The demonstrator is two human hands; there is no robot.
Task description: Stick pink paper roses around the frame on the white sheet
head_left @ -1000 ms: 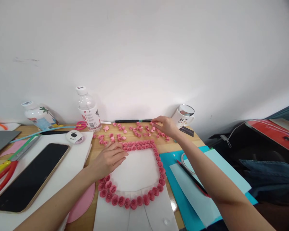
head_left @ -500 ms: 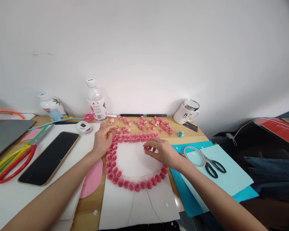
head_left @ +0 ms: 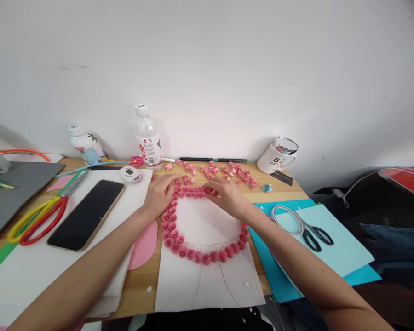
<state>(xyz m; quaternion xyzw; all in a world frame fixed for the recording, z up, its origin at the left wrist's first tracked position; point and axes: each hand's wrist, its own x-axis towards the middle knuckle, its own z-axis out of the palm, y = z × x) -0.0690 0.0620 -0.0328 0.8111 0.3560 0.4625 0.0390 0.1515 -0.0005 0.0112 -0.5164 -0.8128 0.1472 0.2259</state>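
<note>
A ring of pink rolled paper roses (head_left: 206, 258) lies on a white sheet of paper (head_left: 179, 289) marked with thin pencil lines. My left hand (head_left: 161, 194) is at the ring's upper left corner, fingers drawn together against the roses; what they pinch is hidden. Over the top row, my right hand (head_left: 229, 195) has its fingers curled around a paper rose, partly covered by the fingertips. Behind both hands, several loose pink paper roses (head_left: 243, 174) are scattered on the wooden table.
On the left are a phone (head_left: 86, 215), red-and-yellow-handled scissors (head_left: 43, 220) and white sheets. A bottle (head_left: 149, 142), pen (head_left: 214, 159) and mug (head_left: 278, 156) stand or lie along the wall. Black-handled scissors (head_left: 313, 236) and a roll of tape (head_left: 287, 220) rest on blue paper at right.
My right hand has moved from above the blank middle of the sheet up to the top row of roses. My left hand stays at the upper left corner. The camera view has shifted slightly.
</note>
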